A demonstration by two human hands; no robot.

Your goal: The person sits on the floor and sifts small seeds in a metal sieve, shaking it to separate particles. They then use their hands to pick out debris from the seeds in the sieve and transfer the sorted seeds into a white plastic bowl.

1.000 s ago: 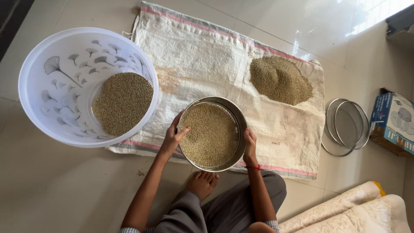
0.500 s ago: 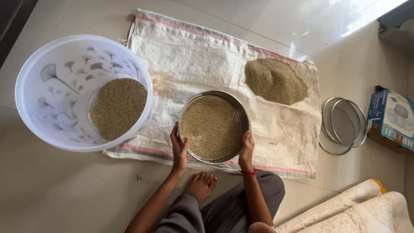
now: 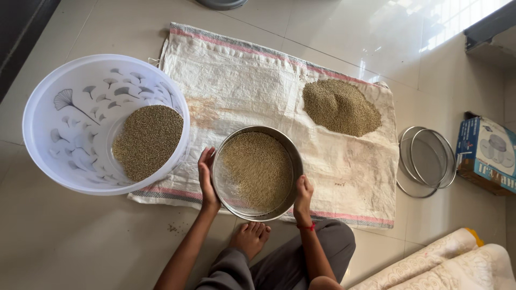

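Observation:
I hold a round metal sieve (image 3: pixel 236 210) with both hands over a white woven sack (image 3: pixel 252 80) spread on the floor. My left hand (image 3: pixel 206 178) grips its left rim and my right hand (image 3: pixel 303 194) grips its right rim. Brownish-green grain (image 3: pixel 259 169) lies in the sieve, bunched toward the right side, with bare mesh showing at the lower left. A pile of the same grain (image 3: pixel 339 107) rests on the sack at the upper right.
A white plastic tub (image 3: pixel 59 129) with leaf patterns holds more grain (image 3: pixel 146 140) at the left. Two spare sieves (image 3: pixel 427 160) lie on the tiles at the right, beside a blue cardboard box (image 3: pixel 486 153). My bare foot (image 3: pixel 250 237) and a patterned cushion (image 3: pixel 441 266) are below.
The sieve has shifted left and slightly down. The grain inside has slid to the right, baring mesh at the lower left. Both hands stay on the rim.

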